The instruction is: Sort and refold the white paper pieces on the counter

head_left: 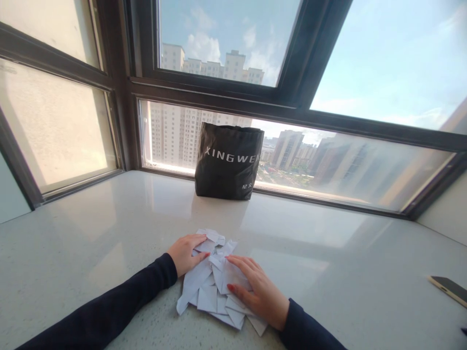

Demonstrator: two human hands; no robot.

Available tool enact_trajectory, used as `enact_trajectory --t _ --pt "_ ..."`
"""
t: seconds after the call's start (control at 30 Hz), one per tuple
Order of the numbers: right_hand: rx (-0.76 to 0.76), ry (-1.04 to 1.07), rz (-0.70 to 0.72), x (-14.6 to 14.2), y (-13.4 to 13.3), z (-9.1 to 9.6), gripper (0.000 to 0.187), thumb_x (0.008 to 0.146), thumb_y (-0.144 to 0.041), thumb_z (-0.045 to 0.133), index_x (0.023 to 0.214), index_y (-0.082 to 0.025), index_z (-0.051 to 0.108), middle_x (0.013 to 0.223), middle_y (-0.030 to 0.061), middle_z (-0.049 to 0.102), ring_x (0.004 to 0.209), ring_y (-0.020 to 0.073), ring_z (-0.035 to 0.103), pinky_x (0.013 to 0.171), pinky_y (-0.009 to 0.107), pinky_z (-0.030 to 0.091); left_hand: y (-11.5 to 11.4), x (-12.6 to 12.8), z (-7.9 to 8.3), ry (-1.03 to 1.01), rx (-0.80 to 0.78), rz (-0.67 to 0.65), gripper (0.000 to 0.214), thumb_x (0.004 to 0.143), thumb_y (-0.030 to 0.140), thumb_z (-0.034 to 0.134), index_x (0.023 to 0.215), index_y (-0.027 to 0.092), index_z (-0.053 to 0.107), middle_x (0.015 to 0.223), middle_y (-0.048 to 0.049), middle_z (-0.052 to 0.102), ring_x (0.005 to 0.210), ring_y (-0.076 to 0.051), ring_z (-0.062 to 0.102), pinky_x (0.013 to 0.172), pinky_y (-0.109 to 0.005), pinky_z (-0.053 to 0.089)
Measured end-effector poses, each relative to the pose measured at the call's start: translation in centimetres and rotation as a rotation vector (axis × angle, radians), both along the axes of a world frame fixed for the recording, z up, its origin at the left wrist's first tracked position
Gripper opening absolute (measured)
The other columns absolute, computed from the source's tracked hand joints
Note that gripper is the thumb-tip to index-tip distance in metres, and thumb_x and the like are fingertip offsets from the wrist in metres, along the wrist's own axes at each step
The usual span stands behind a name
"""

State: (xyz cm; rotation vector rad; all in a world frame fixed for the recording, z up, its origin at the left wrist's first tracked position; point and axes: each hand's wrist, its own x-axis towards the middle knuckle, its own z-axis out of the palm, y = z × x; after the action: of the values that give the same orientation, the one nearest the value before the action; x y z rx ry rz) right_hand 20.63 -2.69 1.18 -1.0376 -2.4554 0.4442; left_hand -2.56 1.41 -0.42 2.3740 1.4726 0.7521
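A loose heap of torn white paper pieces (207,297) lies on the pale speckled counter, the scraps overlapping at many angles. My left hand (187,255) rests on the upper left of the heap, thumb apart from the outstretched fingers. Over the right side of the pile lies my right hand (259,289), its fingers extended and its thumb spread below them. Both hands touch the paper without a visible grip on any piece. Scraps under the palms are hidden.
Behind the heap a black bag (228,170) with white lettering stands upright against the window. A phone-like flat device (449,288) lies at the right edge of the pale counter (120,228). Dark window frames (219,95) bound the counter at the back and left.
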Motion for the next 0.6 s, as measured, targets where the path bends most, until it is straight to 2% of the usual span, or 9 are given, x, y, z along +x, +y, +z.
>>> enact_trajectory --t 0.2,0.33,0.47,0.53,0.6 --pt "0.048 0.036 -0.001 -0.1 0.0 0.1 0.043 0.082 -0.04 0.044 0.12 -0.02 0.043 0.112 0.0087 0.055 0.104 0.021 0.048 0.089 0.034 0.038 0.0 0.2 0.0 -0.018 -0.009 0.049 0.035 0.071 0.028 0.048 0.103 0.018 0.059 0.115 -0.0067 0.056 0.107 -0.022 0.047 0.092 -0.034 0.035" --pt "0.042 0.066 -0.002 -0.2 0.0 0.2 0.039 0.084 -0.037 0.039 0.119 -0.02 0.043 0.11 0.0085 0.056 0.102 0.0209 0.049 0.089 0.034 0.038 -0.2 0.0 0.9 -0.058 0.026 0.18 0.034 0.075 0.021 0.04 0.106 0.018 0.053 0.114 -0.0064 0.055 0.107 -0.02 0.046 0.093 -0.034 0.032" --pt "0.023 0.053 0.0 -0.1 0.0 0.1 0.044 0.082 -0.04 0.043 0.121 -0.019 0.042 0.112 0.0093 0.055 0.103 0.022 0.048 0.089 0.035 0.038 0.0 -0.3 1.1 -0.093 0.018 0.329 0.044 0.076 0.034 0.043 0.115 0.012 0.041 0.122 -0.015 0.046 0.114 -0.028 0.038 0.094 -0.045 0.025" --pt "0.018 0.046 -0.001 0.0 0.0 0.0 0.046 0.08 -0.041 0.046 0.121 -0.019 0.042 0.112 0.0094 0.055 0.104 0.0223 0.048 0.089 0.036 0.037 0.2 -0.4 0.6 -0.108 -0.02 0.333 0.053 0.072 0.039 0.051 0.116 0.013 0.039 0.121 -0.0164 0.046 0.114 -0.031 0.037 0.094 -0.048 0.022" --pt "0.013 0.045 -0.001 0.0 0.1 0.0 0.047 0.079 -0.042 0.047 0.121 -0.019 0.042 0.112 0.0095 0.055 0.104 0.0223 0.048 0.089 0.036 0.038 0.4 -0.4 0.1 -0.14 -0.046 0.3 0.057 0.067 0.037 0.057 0.117 0.017 0.038 0.115 -0.0135 0.052 0.112 -0.029 0.041 0.096 -0.048 0.021"
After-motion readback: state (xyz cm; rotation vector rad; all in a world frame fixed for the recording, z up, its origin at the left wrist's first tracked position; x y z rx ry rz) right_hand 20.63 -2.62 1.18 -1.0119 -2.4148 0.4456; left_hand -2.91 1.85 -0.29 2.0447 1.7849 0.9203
